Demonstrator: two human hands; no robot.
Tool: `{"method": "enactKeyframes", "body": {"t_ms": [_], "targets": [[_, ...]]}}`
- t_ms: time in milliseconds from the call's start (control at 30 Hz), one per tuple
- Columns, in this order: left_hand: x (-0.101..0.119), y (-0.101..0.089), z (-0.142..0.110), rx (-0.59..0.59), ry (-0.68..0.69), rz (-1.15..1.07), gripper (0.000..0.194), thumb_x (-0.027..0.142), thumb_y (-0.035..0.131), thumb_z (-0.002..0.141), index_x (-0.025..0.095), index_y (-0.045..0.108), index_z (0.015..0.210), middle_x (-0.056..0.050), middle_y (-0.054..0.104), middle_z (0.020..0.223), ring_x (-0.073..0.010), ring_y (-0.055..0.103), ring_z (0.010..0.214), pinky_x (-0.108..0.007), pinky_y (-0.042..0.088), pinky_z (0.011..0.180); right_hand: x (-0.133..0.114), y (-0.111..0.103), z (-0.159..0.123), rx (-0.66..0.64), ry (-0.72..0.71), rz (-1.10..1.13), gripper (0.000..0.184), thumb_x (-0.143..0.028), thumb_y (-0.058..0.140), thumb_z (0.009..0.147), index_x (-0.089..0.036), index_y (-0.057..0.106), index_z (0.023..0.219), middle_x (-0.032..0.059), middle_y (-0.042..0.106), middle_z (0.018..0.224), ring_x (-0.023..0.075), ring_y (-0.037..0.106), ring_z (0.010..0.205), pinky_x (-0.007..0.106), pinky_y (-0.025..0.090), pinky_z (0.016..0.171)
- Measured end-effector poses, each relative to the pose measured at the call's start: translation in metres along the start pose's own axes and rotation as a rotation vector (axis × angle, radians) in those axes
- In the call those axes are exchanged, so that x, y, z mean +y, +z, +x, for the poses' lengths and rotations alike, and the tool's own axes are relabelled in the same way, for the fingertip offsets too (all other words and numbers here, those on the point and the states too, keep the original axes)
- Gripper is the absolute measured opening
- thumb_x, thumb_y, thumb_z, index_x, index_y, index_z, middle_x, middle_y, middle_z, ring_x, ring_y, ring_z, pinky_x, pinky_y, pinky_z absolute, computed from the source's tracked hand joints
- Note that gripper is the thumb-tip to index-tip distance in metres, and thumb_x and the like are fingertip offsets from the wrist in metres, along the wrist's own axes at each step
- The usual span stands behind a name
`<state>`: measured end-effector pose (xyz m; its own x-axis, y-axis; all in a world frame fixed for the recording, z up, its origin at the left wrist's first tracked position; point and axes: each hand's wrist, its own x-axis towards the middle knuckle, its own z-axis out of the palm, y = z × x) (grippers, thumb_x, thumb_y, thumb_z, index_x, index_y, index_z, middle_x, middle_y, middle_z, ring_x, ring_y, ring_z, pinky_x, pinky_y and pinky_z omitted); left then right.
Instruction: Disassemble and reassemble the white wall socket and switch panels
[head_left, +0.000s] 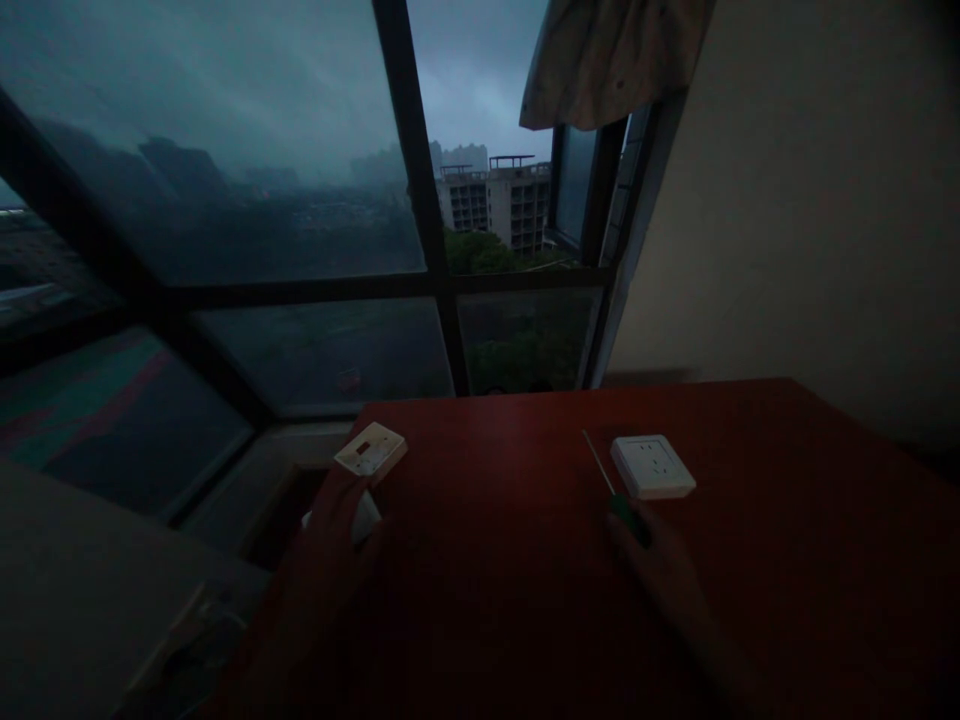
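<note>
My right hand point(664, 565) is closed round the green handle of a screwdriver point(624, 512), whose thin shaft points away from me. Just beyond that hand lies a white wall socket point(654, 466), its slotted face up. At the table's left side my left hand point(341, 530) is curled over a white piece point(366, 517), mostly covered by the fingers; its kind does not show. Directly ahead of the left fingertips sits a cream-coloured plate point(371, 450) with a small dark rectangular opening. The light is dim and both hands are dark.
The reddish-brown table point(495, 480) stretches between the hands and off to the right. Dark-framed windows point(439, 285) stand behind it, one pane ajar. A pale wall point(787, 200) rises at the right, and a curtain point(615, 60) hangs above. Unclear items point(195, 640) lie at lower left.
</note>
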<state>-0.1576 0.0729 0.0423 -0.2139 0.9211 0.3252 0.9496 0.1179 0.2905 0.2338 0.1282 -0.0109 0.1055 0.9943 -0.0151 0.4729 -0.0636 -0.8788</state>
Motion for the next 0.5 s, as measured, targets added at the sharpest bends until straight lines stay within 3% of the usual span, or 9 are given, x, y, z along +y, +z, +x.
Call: {"method": "enactKeyframes", "body": {"t_ms": [100, 200, 367, 500], "targets": [[-0.026, -0.004, 0.000, -0.015, -0.049, 0.118, 0.067, 0.047, 0.054, 0.077, 0.024, 0.035, 0.136, -0.007, 0.042, 0.144, -0.0357, 0.037, 0.132, -0.050, 0.035, 0.107, -0.001, -0.001, 0.000, 0.014, 0.001, -0.007, 0.040, -0.051, 0.057, 0.076, -0.019, 0.068, 0.099, 0.0092, 0.073, 0.094, 0.0274, 0.067, 0.084, 0.038, 0.050, 0.079], [-0.040, -0.002, 0.000, -0.050, -0.064, 0.183, 0.075, 0.051, 0.058, 0.074, 0.029, 0.028, 0.139, -0.004, 0.044, 0.143, -0.0349, 0.041, 0.130, -0.048, 0.037, 0.106, 0.000, -0.001, 0.000, 0.013, 0.003, -0.017, 0.041, -0.052, 0.057, 0.076, -0.019, 0.068, 0.099, 0.0097, 0.073, 0.095, 0.0279, 0.067, 0.085, 0.039, 0.050, 0.079], [-0.034, -0.001, 0.011, -0.084, -0.002, 0.228, 0.059, 0.048, 0.054, 0.082, 0.017, 0.042, 0.131, -0.015, 0.042, 0.142, -0.0334, 0.042, 0.129, -0.044, 0.035, 0.107, 0.004, 0.000, 0.001, -0.009, -0.015, -0.023, 0.042, -0.051, 0.056, 0.078, -0.019, 0.067, 0.101, 0.0103, 0.073, 0.097, 0.0280, 0.067, 0.087, 0.038, 0.050, 0.080], [-0.025, -0.003, 0.041, -0.091, -0.043, 0.231, 0.048, 0.045, 0.050, 0.086, 0.015, 0.050, 0.124, -0.018, 0.048, 0.136, -0.0336, 0.050, 0.121, -0.044, 0.041, 0.099, 0.004, 0.001, 0.001, -0.006, -0.001, -0.048, 0.045, -0.052, 0.054, 0.079, -0.018, 0.066, 0.104, 0.0111, 0.073, 0.099, 0.0280, 0.067, 0.087, 0.039, 0.049, 0.081]]}}
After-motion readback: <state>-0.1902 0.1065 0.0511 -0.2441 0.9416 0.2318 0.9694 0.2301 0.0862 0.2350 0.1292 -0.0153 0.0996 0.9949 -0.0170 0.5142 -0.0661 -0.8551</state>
